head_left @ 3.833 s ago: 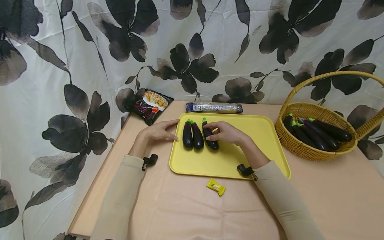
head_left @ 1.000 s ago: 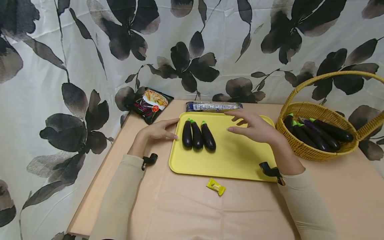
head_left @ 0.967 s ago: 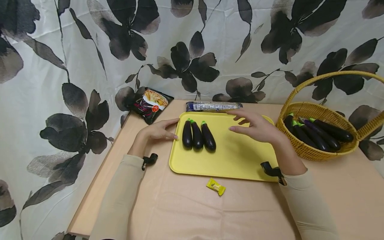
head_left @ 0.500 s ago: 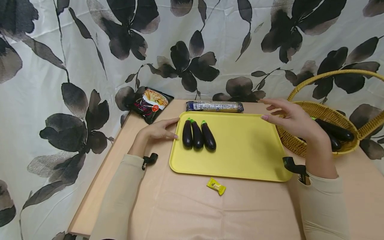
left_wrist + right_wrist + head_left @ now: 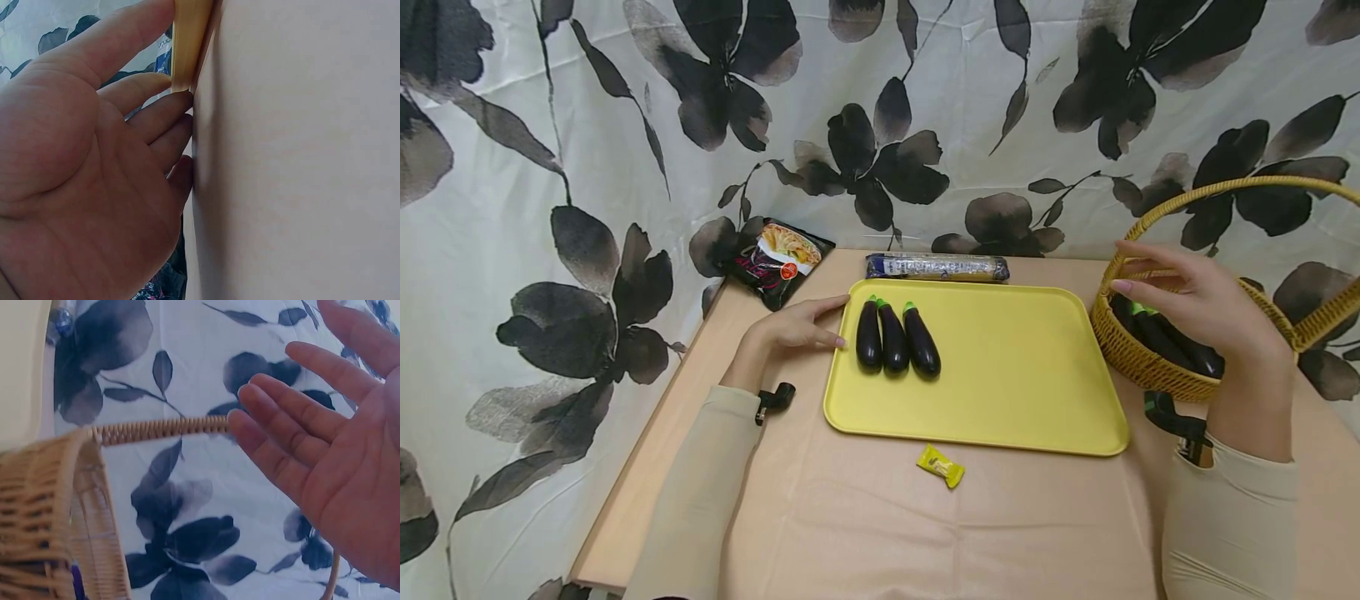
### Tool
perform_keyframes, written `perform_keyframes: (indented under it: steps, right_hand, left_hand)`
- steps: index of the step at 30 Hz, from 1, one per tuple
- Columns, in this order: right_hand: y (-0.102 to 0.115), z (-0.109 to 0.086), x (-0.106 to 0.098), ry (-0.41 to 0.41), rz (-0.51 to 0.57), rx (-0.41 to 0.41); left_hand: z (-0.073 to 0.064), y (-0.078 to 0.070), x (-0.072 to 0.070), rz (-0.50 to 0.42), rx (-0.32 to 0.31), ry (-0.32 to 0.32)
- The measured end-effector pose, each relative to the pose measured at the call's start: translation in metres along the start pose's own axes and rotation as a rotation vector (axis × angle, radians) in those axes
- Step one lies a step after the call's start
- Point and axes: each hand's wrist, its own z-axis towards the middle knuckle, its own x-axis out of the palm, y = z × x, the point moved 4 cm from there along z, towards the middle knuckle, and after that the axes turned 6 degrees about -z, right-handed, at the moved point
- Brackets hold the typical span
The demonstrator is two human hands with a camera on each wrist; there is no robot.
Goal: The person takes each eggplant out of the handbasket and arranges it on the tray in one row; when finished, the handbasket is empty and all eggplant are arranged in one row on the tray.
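Note:
My left hand [image 5: 793, 327] rests at the left edge of a yellow tray [image 5: 1015, 375]; in the left wrist view the thumb and index fingertip touch the tray's edge [image 5: 190, 47], fingers fairly straight. On the tray's left side three eggplants lie side by side: a left one [image 5: 868, 337], a middle one [image 5: 893, 337] and a right one [image 5: 922, 342], green stems pointing away. Above the wicker basket [image 5: 1138, 367] hovers my right hand [image 5: 1210, 308], fingers spread and holding nothing. It hides part of the basket and some of the eggplants [image 5: 1168, 340] inside.
A dark noodle packet [image 5: 778, 262] lies at the back left. Behind the tray is a long silver-blue wrapped roll [image 5: 937, 267]. A small yellow wrapped sweet [image 5: 940, 467] lies in front. The basket's tall handle [image 5: 1232, 187] arches near my right hand.
My right hand has let go of the third eggplant, which lies beside the other two, and has moved right from the tray to over the basket. My left hand has stayed put.

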Motion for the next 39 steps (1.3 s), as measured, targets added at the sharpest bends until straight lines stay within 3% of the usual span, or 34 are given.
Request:
perform_keyframes:
  steps: [6, 14, 18, 24, 29, 39]
  right_hand:
    - [-0.015, -0.006, -0.003, -0.004, -0.058, 0.114]
    - [-0.037, -0.008, -0.004, -0.028, -0.092, 0.163]
    - [-0.059, -0.011, -0.003, -0.043, -0.077, 0.227]
    - [-0.096, -0.024, -0.004, -0.139, -0.089, 0.354]
    - [-0.115, -0.031, -0.006, -0.13, -0.081, 0.445]
    - [-0.149, -0.038, -0.001, -0.027, -0.305, 0.382]
  left_hand:
    - [0.001, 0.003, -0.001, 0.029, 0.002, -0.004]
    - [0.001, 0.004, -0.001, 0.022, 0.003, 0.0]
    - [0.002, 0.005, -0.001, 0.018, 0.004, 0.003]
    - [0.002, 0.004, -0.002, 0.028, 0.004, 0.006]
    - [0.002, 0.004, -0.002, 0.021, 0.003, 0.008]
    - [0.003, 0.005, -0.002, 0.025, 0.0, 0.006]
